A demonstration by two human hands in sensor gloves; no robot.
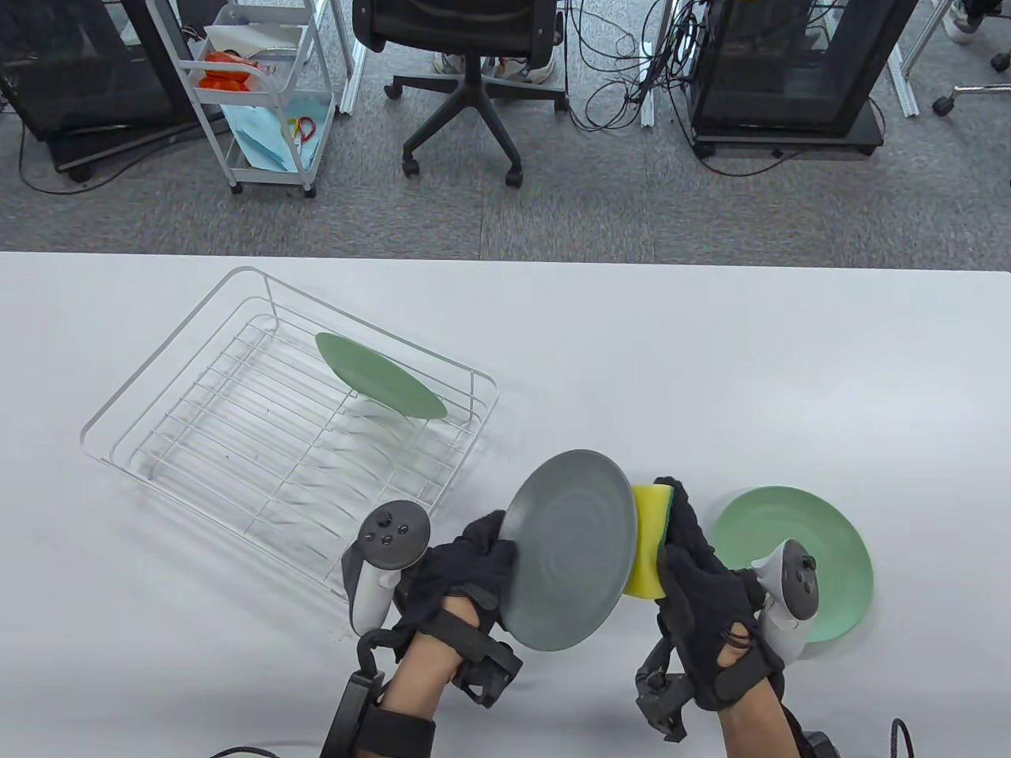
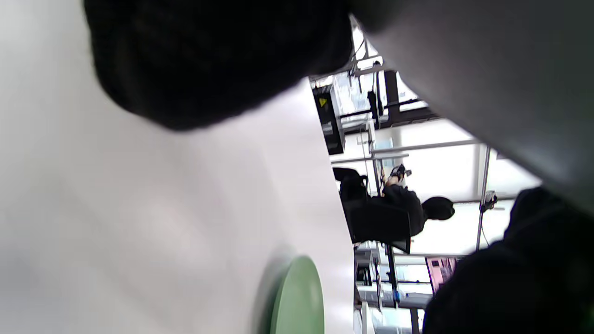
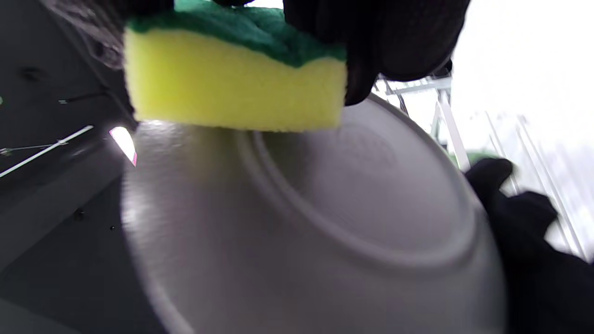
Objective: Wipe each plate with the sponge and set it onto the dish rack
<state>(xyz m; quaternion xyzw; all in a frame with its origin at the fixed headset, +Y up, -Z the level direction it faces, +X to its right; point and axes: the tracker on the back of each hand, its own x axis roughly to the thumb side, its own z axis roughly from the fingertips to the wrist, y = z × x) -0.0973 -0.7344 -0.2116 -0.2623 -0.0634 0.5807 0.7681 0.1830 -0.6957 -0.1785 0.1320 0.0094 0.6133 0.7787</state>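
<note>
Nearest the front edge of the white surface (image 1: 711,355), the left hand (image 1: 462,572) gripped the left rim of a grey plate (image 1: 570,550), fingers curled round its edge, holding it tilted up off the surface. The right hand (image 1: 699,576) clasped a yellow sponge with a green scouring layer (image 1: 649,545), fingers curled over the green side, and pressed the yellow face against the underside of the grey plate (the right wrist view showed the sponge touching the plate's back near its rim). Just beside the right hand, a pale green plate (image 1: 821,545) lay flat on the surface, partly hidden by the hand's tracker. Farther back and to the left stood a white wire dish rack (image 1: 261,410), holding a second green plate (image 1: 379,375) that leaned on edge near the rack's far right corner. Beyond the surface, on the grey carpet, stood a black office chair (image 1: 462,47) and a white trolley (image 1: 264,95).
</note>
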